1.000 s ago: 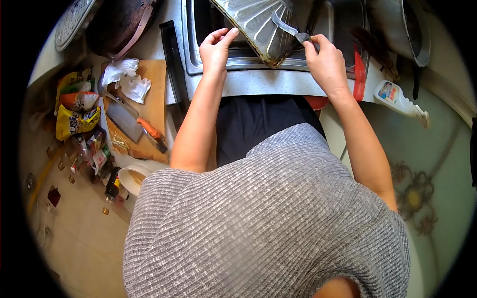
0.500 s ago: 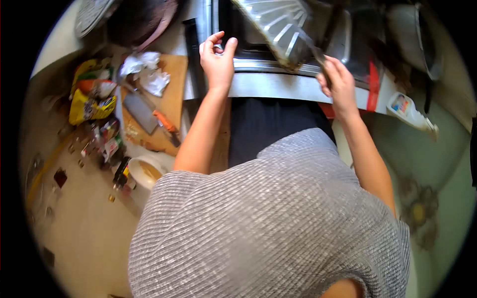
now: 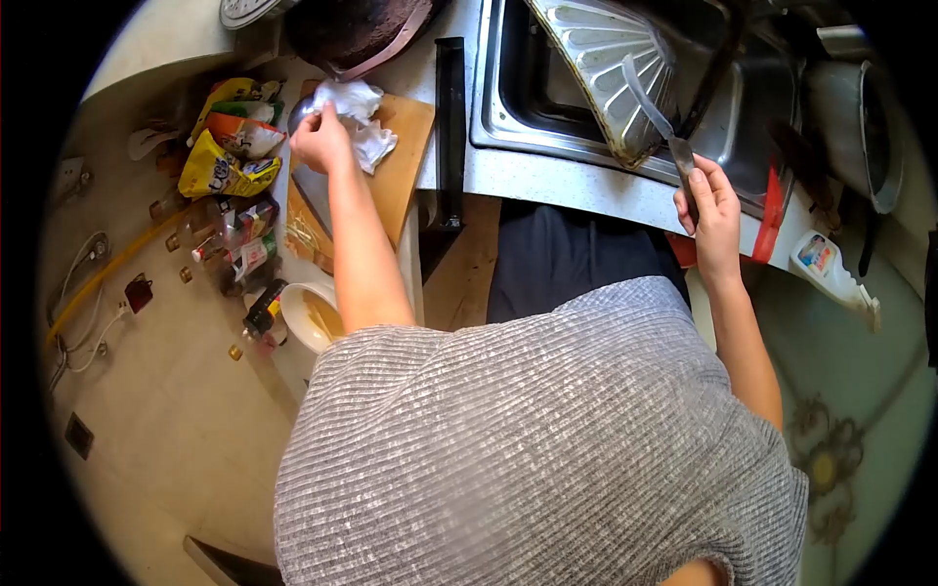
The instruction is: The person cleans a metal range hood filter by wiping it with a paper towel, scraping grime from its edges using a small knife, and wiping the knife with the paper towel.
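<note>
In my right hand [image 3: 716, 205] is a knife [image 3: 645, 98], its dark handle gripped and its narrow blade angled up and left over the sink edge. Behind the blade, a ridged metal panel [image 3: 601, 49] with grimy edges leans across the sink [image 3: 486, 122]. My left hand [image 3: 327, 146] is closed at the near side of a crumpled white tissue [image 3: 369, 142], its fingers seeming to pinch it. The tissue lies on a wooden cutting board [image 3: 408, 127]. A cleaver [image 3: 313, 190] on the board is partly hidden by my left forearm.
Food packets [image 3: 230, 161] and bottles [image 3: 249, 244] stand left of the board, beside a white bowl [image 3: 311, 311]. A dark pan [image 3: 362, 39] is at the back. Red tape [image 3: 769, 215], a spray bottle [image 3: 831, 273] and a pot [image 3: 870, 137] are on the right.
My left hand has moved from the sink's front-left corner to the tissue on the board. My right hand still holds the knife, now lower. The view has shifted left.
</note>
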A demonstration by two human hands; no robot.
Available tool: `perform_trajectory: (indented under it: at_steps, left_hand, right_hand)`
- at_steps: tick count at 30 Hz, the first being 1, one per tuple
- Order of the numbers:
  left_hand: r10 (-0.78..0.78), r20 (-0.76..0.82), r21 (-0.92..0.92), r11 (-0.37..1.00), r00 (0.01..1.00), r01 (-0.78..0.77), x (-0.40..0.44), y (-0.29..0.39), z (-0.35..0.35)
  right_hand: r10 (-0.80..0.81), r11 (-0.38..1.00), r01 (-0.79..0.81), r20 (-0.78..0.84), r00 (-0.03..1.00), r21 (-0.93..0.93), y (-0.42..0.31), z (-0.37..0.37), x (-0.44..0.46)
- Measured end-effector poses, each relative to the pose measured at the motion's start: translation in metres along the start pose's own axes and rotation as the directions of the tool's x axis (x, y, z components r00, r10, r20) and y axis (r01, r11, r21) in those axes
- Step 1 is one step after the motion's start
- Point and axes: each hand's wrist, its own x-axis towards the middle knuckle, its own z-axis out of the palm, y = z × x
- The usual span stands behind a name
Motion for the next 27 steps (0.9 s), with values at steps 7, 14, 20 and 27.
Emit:
perform_trajectory:
  at_steps: [7,14,20,27]
  left_hand:
    - [0.147,0.152,-0.807,0.589,0.977,0.037,-0.110,0.086,-0.040]
    - [0.237,0.901,-0.377,0.017,0.363,0.926,-0.188,0.134,-0.040]
    - [0.410,0.892,-0.151,-0.127,0.190,0.980,-0.205,0.118,-0.009]
    - [0.294,0.915,-0.373,0.348,0.278,0.860,-0.234,0.123,-0.004]
  right_hand:
    - [-0.033,0.999,0.034,0.215,0.976,-0.001,-0.023,0.010,-0.013]
    - [-0.045,0.990,0.078,0.265,0.963,-0.115,-0.040,0.020,-0.022]
    - [-0.110,0.959,0.155,0.195,0.975,-0.236,-0.034,0.017,-0.027]
    - [-0.117,0.931,0.164,0.159,0.980,-0.327,-0.030,0.014,-0.034]
